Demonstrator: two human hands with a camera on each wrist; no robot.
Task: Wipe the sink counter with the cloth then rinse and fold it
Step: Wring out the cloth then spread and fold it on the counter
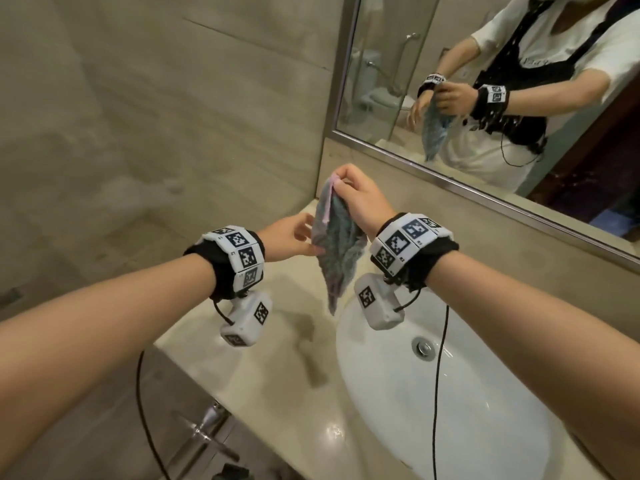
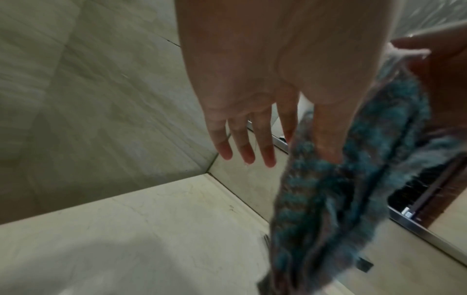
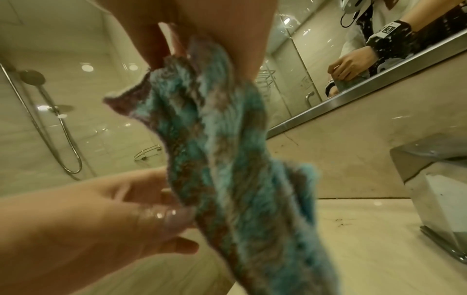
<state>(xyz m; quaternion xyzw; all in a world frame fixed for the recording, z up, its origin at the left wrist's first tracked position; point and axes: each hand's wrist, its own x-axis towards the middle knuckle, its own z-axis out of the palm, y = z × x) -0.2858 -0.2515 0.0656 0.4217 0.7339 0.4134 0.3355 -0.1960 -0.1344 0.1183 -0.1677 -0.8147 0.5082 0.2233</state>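
Note:
A teal and grey-brown cloth with a pink edge hangs in the air above the left rim of the sink. My right hand pinches its top corner between thumb and fingers, and the rest dangles below. My left hand is at the cloth's left edge with straight, spread fingers. Its thumb lies against the cloth. From the right wrist, the cloth drops from my right hand and my left hand touches its edge. The cloth's lower tip hangs free.
The beige stone counter runs left of the white basin, whose drain shows. A framed mirror stands behind, and tiled wall is on the left. A chrome fixture sits on the counter at the right. A chrome valve is below the counter edge.

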